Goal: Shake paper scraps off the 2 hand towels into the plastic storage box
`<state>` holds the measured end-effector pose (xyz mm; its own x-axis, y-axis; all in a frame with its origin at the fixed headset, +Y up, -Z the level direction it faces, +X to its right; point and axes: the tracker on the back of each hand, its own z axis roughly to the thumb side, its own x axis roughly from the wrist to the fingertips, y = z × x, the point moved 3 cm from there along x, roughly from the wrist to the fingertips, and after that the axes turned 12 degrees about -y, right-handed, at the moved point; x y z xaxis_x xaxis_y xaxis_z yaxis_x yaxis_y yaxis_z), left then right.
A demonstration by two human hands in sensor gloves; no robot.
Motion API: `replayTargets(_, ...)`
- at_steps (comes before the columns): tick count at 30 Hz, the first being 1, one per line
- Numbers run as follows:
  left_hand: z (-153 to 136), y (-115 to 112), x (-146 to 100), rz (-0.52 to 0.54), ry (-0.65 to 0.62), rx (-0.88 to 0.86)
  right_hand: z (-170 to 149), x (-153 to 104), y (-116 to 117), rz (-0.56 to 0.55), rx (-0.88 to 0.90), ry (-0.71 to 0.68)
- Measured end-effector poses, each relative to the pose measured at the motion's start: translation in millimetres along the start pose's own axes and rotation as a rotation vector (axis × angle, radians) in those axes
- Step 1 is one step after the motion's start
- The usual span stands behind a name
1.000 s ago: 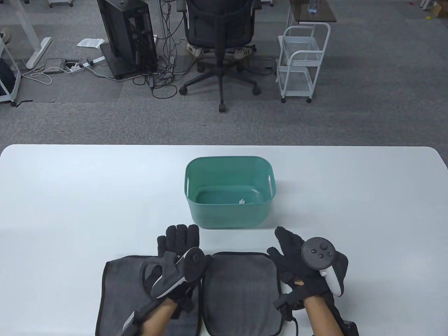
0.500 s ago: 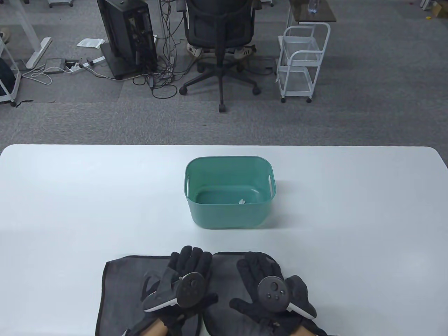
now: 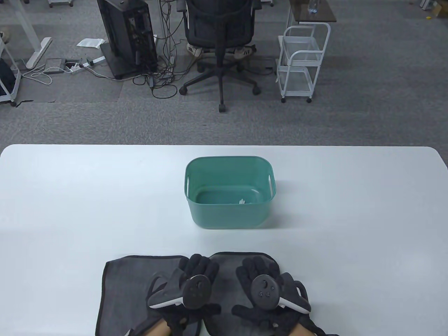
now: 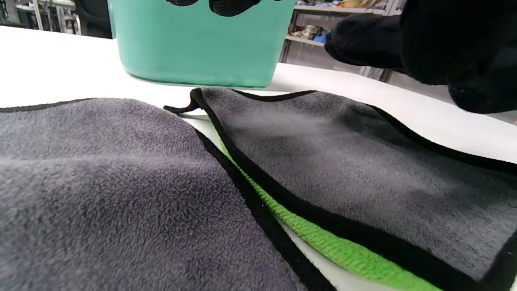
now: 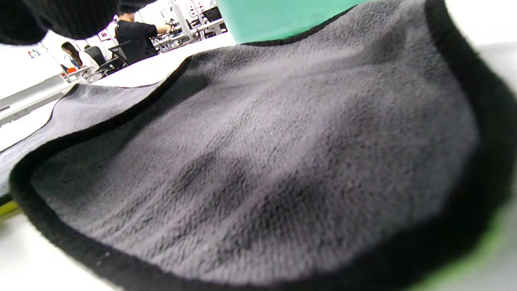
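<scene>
While trackers hide knuckles — left hand [image 3: 190, 290] flat, ungripping | right hand [image 3: 266, 294] flat on towels [image 3: 122, 280] | wrists cut off

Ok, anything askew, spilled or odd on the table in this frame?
Nothing spilled. The two dark grey black-edged hand towels lie flat, slightly skewed, the right one's corner overlapping the left. A green underside peeks out at that seam. A white scrap lies inside the teal plastic storage box.
</scene>
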<state>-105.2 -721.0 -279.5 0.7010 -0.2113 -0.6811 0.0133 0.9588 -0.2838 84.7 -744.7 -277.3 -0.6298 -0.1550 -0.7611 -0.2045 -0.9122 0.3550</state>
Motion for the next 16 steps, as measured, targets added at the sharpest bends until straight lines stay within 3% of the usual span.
replayTargets(6, -5.5, -1.9, 0.3, -0.001, 0.011, -0.028, 0.6, -2.6, -6.6, -0.041, 0.003, -0.005)
replayTargets(16, -8.7, -1.3, -0.8, 0.011, 0.032, -0.038, -0.4, 0.0, -0.5, -0.010, -0.004, 0.008)
